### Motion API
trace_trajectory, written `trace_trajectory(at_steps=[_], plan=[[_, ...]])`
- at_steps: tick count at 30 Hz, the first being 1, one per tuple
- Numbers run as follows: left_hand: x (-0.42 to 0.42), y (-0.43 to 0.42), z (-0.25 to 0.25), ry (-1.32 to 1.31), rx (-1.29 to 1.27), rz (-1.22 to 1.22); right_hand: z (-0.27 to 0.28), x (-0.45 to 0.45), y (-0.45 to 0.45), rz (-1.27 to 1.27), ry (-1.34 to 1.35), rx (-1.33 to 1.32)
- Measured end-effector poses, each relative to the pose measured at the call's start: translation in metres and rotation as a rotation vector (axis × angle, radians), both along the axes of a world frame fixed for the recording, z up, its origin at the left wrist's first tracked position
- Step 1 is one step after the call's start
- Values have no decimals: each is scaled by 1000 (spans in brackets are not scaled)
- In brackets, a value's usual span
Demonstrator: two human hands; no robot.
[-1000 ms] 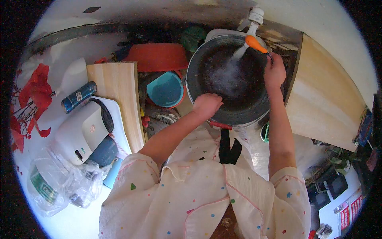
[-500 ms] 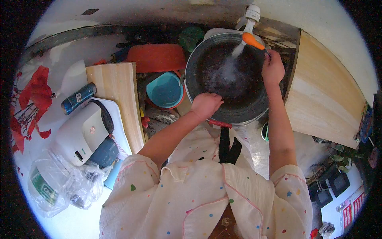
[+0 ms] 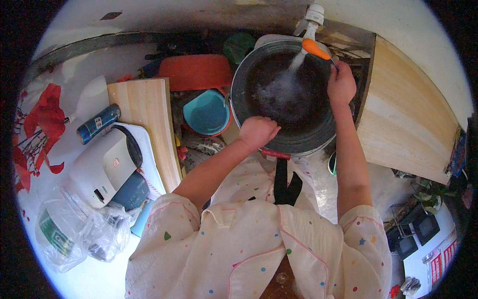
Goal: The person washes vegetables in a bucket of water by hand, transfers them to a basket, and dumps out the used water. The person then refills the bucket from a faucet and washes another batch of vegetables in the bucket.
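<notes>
Water from a white faucet (image 3: 314, 15) runs into a large dark bucket (image 3: 298, 142). My right hand (image 3: 341, 83), at the bucket's right side, is closed on the thin metal end of a utensil with an orange handle (image 3: 316, 50). That orange handle points up and left, beside the stream. My left hand (image 3: 258, 132) is closed at the bucket's near-left rim; whether it holds anything there is hidden. Bubbles or splashes show where the stream meets the water.
Left of the bucket are a red basin (image 3: 195, 72) and a teal container (image 3: 206, 111). A wooden board (image 3: 144, 114) lies near a white appliance (image 3: 102, 167), a blue can (image 3: 98, 123) and plastic bags (image 3: 62, 234). Another wooden board (image 3: 406, 109) stands at the right.
The orange handle has shifted slightly left and down, with my right hand still on the metal end. My left hand stays at the rim. The view has moved slightly.
</notes>
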State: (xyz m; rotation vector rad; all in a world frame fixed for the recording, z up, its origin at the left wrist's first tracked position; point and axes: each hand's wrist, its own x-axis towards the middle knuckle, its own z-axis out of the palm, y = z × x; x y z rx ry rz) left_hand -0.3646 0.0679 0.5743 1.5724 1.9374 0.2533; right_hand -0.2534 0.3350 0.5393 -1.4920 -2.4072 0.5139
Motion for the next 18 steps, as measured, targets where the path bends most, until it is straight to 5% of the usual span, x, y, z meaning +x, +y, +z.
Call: trace_trajectory(at_steps=[4, 6, 12, 18], plan=[[-5, 10, 7, -67, 7, 85, 2, 1, 0, 0, -3, 6], [-5, 29, 14, -261, 151, 399, -4, 3, 1, 21, 42, 49], [-33, 125, 71, -244, 485, 462, -6, 3, 2, 22, 26, 47], [-65, 174, 65, -50, 640, 347, 4, -1, -1, 7, 41, 49]])
